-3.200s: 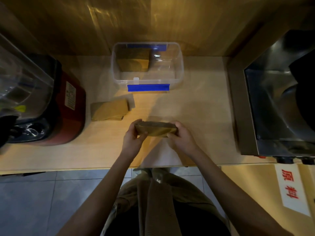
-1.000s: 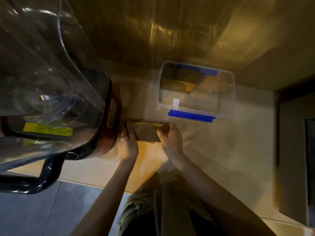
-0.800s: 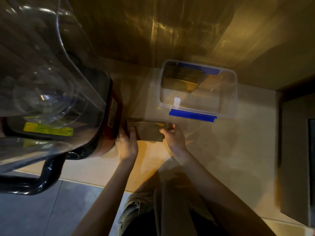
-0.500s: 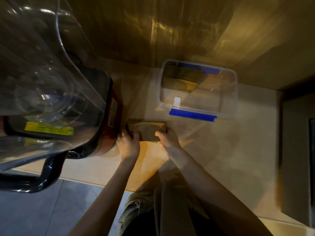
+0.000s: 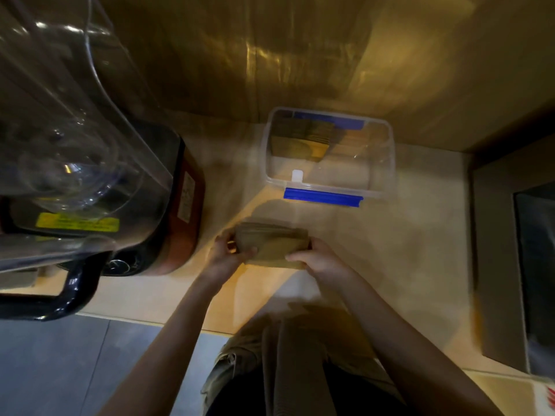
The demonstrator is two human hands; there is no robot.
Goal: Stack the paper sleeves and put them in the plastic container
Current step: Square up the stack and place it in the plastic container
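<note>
A thick stack of brown paper sleeves (image 5: 274,245) is held just above the light wooden counter (image 5: 390,253). My left hand (image 5: 229,252) grips its left end and my right hand (image 5: 319,259) grips its right end. Beyond the stack stands the clear plastic container (image 5: 387,163) with blue clips, open on top. More brown sleeves (image 5: 300,142) lie inside it at the back left.
A large blender (image 5: 90,163) with a clear jug and a red-and-black base crowds the left side, close to my left hand. A dark metal appliance (image 5: 516,265) stands at the right edge. A shiny wooden wall rises behind the container.
The stack sat on the counter by the blender base; both hands have lifted it and moved it slightly right and toward me. Earlier, a second pile was gathered in.
</note>
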